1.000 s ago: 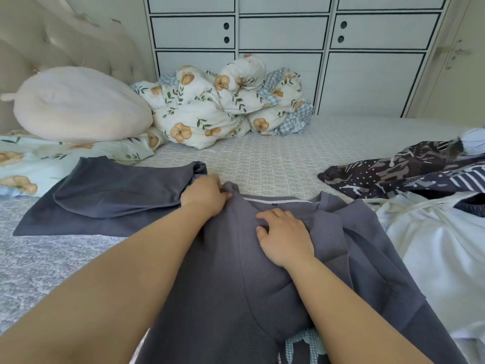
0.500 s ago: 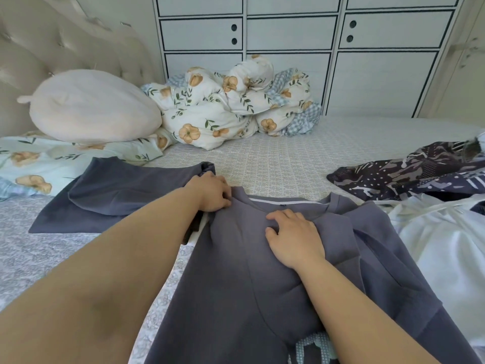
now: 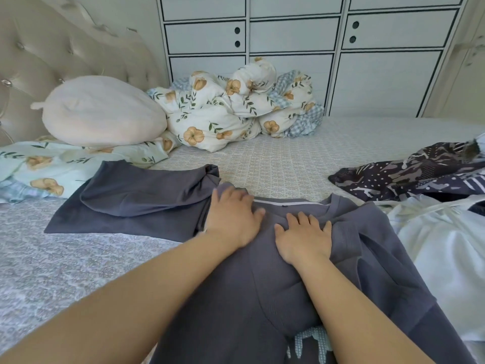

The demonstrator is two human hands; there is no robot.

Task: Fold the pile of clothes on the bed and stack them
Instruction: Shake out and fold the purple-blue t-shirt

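Observation:
A grey t-shirt (image 3: 262, 298) lies spread on the bed in front of me, its collar at the far edge. My left hand (image 3: 233, 216) lies flat with straight fingers on the shirt's left shoulder near the collar. My right hand (image 3: 304, 236) presses flat on the shirt just right of it, fingers spread. To the left lies a folded grey garment (image 3: 131, 203). At the right sit a white garment (image 3: 441, 256) and a dark patterned garment (image 3: 409, 179).
A cream pillow (image 3: 102, 111) and a bunched floral duvet (image 3: 236, 109) lie at the head of the bed (image 3: 288, 158). A tufted headboard stands at the left. White cabinets (image 3: 380, 61) line the far wall.
My left hand has let go of the shirt's shoulder and now lies flat on it. My right hand's fingers have spread and slid a little toward the collar.

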